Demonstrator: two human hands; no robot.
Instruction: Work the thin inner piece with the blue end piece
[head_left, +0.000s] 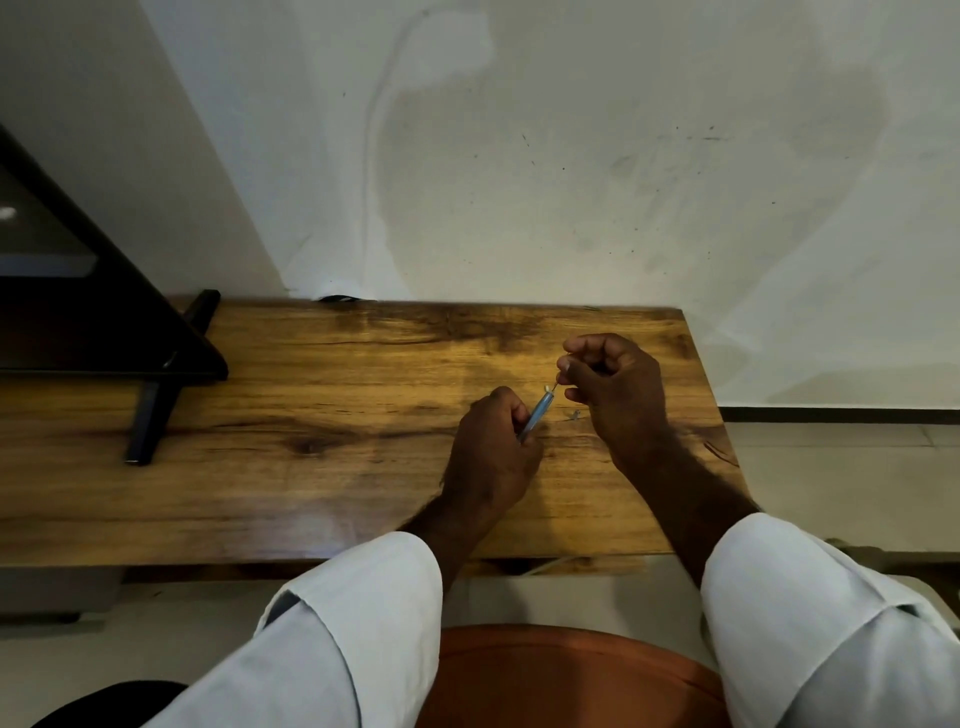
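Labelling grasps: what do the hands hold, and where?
Left hand grips blue pen barrel by its lower end; right hand pinches a thin piece at its tip.

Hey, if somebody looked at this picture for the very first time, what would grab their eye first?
Most likely the two hands above the right half of the wooden table: the left hand grips a slim blue pen, and the right hand pinches something thin at the pen's upper tip. Next comes the dark stand at the table's left end, under a stained pale wall.
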